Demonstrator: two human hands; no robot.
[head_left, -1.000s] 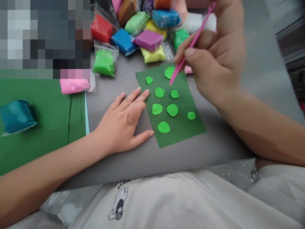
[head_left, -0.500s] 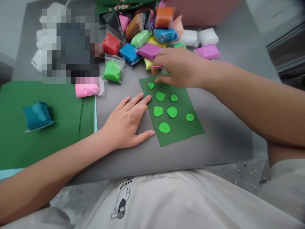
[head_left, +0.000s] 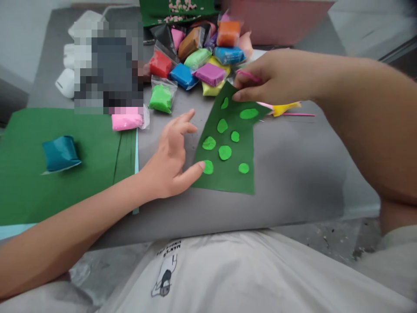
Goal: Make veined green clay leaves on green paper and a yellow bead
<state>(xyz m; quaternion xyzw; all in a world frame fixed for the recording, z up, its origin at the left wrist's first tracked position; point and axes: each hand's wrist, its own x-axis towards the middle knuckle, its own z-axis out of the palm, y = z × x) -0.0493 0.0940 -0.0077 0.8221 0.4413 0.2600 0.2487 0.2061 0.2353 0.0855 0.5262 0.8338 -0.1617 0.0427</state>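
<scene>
My right hand (head_left: pixel 272 80) pinches the top edge of a dark green sheet of paper (head_left: pixel 239 180), and that end is lifted and bent. Several flattened bright green clay discs (head_left: pixel 225 152) are stuck across the sheet. A thin pink strip (head_left: pixel 249 76) shows at the fingers of the same hand; I cannot tell how it is held. My left hand (head_left: pixel 171 158) is open with fingers raised and apart. Its thumb tip is at the sheet's left edge, beside the lowest left disc (head_left: pixel 208 167).
Bagged clay in many colours, such as the purple pack (head_left: pixel 210 74) and the green bag (head_left: pixel 160 98), is piled at the back. Yellow and pink tools (head_left: pixel 286 108) lie right of the sheet. A teal packet (head_left: pixel 61 153) rests on large green sheets (head_left: pixel 87 191) at left.
My right hand has taken hold of the sheet's top edge, lifting and turning it. My left hand has raised its fingers off the table.
</scene>
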